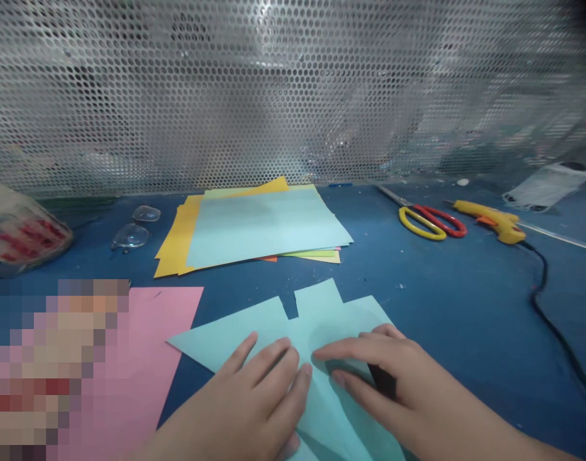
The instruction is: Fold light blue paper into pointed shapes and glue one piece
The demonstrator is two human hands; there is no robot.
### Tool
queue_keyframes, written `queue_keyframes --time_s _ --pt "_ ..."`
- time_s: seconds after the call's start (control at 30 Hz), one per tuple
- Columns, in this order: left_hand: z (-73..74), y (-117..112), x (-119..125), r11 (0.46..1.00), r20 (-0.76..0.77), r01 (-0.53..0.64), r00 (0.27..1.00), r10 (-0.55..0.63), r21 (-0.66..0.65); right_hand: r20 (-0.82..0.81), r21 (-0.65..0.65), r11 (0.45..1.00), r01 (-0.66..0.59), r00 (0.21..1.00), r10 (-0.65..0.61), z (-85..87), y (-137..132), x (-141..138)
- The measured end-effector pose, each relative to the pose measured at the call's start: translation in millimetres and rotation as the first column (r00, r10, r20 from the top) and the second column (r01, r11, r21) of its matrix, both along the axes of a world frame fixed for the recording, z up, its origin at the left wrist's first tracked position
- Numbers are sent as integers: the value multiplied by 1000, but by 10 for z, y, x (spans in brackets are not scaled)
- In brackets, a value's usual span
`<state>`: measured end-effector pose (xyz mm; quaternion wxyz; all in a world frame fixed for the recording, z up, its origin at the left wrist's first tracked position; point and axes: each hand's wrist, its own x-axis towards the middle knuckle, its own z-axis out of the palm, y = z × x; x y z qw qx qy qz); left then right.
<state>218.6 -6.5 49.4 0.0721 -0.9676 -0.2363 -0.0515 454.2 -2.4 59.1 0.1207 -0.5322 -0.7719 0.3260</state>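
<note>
A light blue sheet of paper (322,320) with notches cut in its far edge lies before me on the blue table, creased and partly folded. My left hand (269,384) rests on its middle, fingers spread and pressing down. My right hand (379,365) is on its right part, forefinger stretched toward the centre crease and thumb apart below it. Between that thumb and forefinger the paper looks slightly raised. The near part of the sheet is partly hidden by both hands and cut off by the frame's bottom edge.
Beyond lies a stack of coloured paper (269,224). Eyeglasses (132,235) and a pink sheet (149,346) are left; scissors (422,221), a yellow glue gun (494,218) with black cord and a face mask (545,186) are right. A perforated metal panel (274,96) stands behind.
</note>
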Motion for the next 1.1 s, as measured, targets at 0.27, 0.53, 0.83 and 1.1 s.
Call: queue_keyframes --time_s 0.27,0.53,0.83,1.1 --pt "26 -29 -67 997 -9 6 1000 -7 -74 -13 25 1000 -13 1000 14 -8 -23 33" --pt "9 21 -59 988 50 -88 994 95 -124 -56 -26 1000 -10 998 8 23 -6 11" --pt "30 89 -38 996 177 -11 984 25 -84 8 -68 996 52 999 -52 11 -32 34" --pt "91 72 -74 992 139 12 990 6 -128 28 -107 994 27 999 -24 4 -21 35"
